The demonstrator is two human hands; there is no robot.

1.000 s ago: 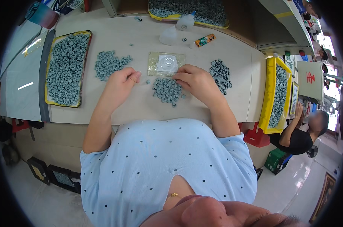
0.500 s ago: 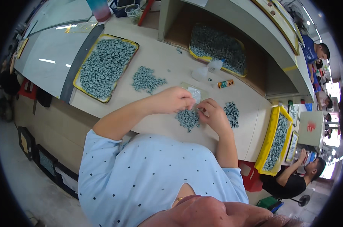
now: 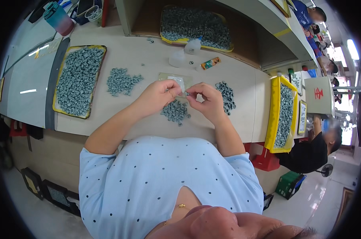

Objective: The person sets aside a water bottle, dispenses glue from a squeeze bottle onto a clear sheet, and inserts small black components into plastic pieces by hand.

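Note:
My left hand is closed in a pinch above the table, its fingertips turned right; what they hold, if anything, is hidden. Facing it, my right hand pinches a small grey-green piece between thumb and index finger. The two sets of fingertips almost meet. Just behind them lies a flat, pale pad with a clear-looking sheet on it. A small pile of grey-green pieces sits directly below my hands. Another, darker pile is beside my right hand, and a looser pile lies left of my left hand.
Left stands a yellow-edged tray full of pieces; a similar tray is under the shelf. Two translucent squeeze bottles and an orange-green tube stand behind the pad. A yellow basket is at right, near a co-worker.
The whole view has shifted, so the table appears farther left and higher. My right fingertips have come up from the small pile's edge toward my left fingertips.

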